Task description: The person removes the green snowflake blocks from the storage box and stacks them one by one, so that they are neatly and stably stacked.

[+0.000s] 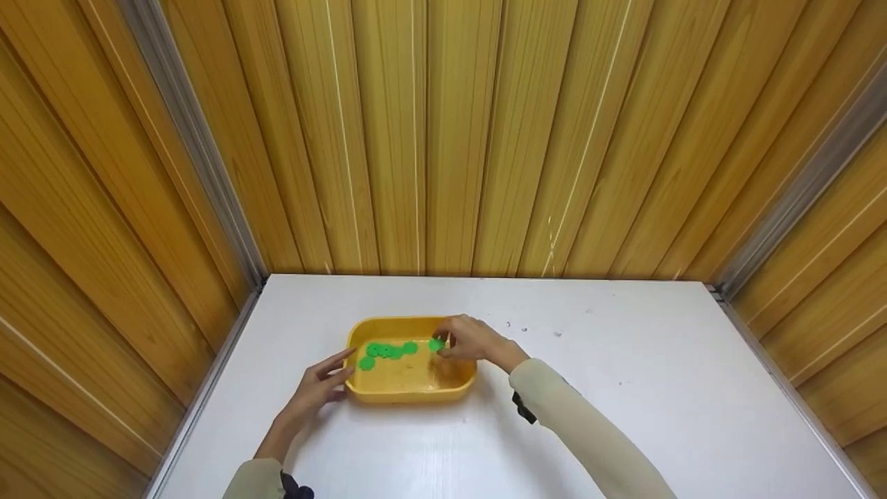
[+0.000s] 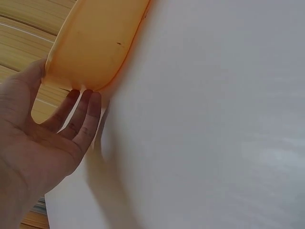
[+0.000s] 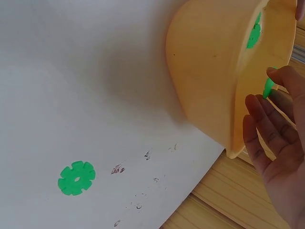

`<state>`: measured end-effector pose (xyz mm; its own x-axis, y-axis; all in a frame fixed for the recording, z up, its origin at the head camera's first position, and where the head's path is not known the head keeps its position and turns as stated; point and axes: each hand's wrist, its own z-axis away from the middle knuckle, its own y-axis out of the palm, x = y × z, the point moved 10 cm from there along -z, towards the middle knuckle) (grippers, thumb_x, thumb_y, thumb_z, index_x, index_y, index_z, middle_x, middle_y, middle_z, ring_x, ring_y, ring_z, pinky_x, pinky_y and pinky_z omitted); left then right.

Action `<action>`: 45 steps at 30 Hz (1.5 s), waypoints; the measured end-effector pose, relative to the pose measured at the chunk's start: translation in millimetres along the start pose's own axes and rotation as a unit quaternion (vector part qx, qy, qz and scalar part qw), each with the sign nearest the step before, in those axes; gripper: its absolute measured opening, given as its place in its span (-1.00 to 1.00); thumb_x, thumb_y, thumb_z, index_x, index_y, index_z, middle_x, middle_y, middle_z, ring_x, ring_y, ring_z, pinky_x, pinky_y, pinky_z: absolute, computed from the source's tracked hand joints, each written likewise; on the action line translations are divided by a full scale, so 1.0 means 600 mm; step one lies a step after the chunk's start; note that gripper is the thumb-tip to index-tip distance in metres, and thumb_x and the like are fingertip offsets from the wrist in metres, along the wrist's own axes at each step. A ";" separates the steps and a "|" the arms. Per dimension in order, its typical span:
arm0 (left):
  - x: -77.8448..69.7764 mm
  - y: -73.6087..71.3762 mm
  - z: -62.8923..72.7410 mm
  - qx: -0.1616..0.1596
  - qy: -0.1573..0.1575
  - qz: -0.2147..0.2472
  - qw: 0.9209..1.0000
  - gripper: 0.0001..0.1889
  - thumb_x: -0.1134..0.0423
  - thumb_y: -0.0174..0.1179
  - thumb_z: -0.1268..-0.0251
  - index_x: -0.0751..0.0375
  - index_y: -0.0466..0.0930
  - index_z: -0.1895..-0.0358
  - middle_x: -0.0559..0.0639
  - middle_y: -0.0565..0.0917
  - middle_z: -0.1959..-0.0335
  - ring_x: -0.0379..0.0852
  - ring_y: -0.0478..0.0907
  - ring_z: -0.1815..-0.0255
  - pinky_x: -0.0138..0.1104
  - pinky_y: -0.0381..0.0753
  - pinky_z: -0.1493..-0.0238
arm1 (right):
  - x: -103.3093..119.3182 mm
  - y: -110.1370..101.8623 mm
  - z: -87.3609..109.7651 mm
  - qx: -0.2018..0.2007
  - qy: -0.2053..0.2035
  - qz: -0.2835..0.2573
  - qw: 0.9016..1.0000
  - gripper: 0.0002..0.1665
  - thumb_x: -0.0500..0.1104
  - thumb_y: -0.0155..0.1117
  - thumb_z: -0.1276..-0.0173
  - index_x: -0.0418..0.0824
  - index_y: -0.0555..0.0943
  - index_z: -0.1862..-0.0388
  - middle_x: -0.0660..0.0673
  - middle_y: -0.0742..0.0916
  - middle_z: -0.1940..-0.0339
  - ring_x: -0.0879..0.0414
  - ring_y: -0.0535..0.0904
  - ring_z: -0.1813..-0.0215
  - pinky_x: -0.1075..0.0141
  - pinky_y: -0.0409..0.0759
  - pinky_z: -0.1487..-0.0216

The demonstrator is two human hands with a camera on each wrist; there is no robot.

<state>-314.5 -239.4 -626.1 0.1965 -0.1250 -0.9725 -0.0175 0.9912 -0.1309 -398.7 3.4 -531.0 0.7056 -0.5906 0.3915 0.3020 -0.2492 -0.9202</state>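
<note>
A yellow plastic tub (image 1: 409, 398) stands on the white table, with several green notched discs (image 1: 385, 351) strung across its floor. My left hand (image 1: 318, 385) holds the tub's left end; in the left wrist view, several fingertips (image 2: 95, 98) touch the outer wall and another digit reaches over the rim. Above the tub's right side, my right hand (image 1: 474, 337) pinches a green notched disc (image 3: 269, 88) between thumb and index finger, its other fingers loosely bent. That disc appears nearly edge-on in the right wrist view.
Another green disc (image 3: 76, 179) lies flat on the table in the right wrist view. Small dark marks (image 1: 524, 329) dot the white tabletop (image 1: 624, 416). Wood-patterned panels (image 1: 443, 138) rise behind the table and at both sides, joined by grey metal posts.
</note>
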 end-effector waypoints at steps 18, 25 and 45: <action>0.007 -0.024 0.012 -0.021 0.013 0.025 0.999 -0.43 0.15 0.20 -0.52 0.02 0.35 -0.53 0.32 0.33 -0.43 -0.15 0.60 0.11 -0.23 0.83 0.05 | -0.035 -0.054 0.068 -0.038 -0.018 -0.037 0.998 -0.65 -0.16 0.41 -0.38 -0.29 0.71 -0.08 -0.17 0.77 0.09 -0.05 0.74 0.14 0.25 0.79 0.13; 0.015 -0.023 0.008 -0.021 0.011 0.026 0.999 -0.41 0.01 0.17 -0.53 -0.04 0.33 -0.54 0.26 0.42 -0.38 -0.12 0.66 0.05 -0.25 0.82 0.01 | -0.068 -0.071 0.106 -0.058 -0.006 -0.043 0.997 -0.65 -0.15 0.42 -0.38 -0.30 0.72 -0.06 -0.17 0.78 0.14 -0.02 0.74 0.18 0.19 0.81 0.14; 0.025 0.003 0.003 0.027 0.007 0.018 0.999 -0.34 0.05 0.26 -0.47 -0.02 0.29 -0.57 0.32 0.34 -0.43 -0.13 0.62 -0.03 -0.21 0.80 -0.07 | -0.141 -0.050 0.189 -0.068 0.036 -0.051 0.996 -0.68 -0.16 0.44 -0.35 -0.32 0.74 0.00 -0.16 0.79 0.20 0.04 0.73 0.24 0.06 0.81 0.10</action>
<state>-309.8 -239.3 -640.9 0.1833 -0.0889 -0.9790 0.0284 0.9960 -0.0851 -394.6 148.0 -536.2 0.6269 -0.6090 0.4858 0.2761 -0.4095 -0.8696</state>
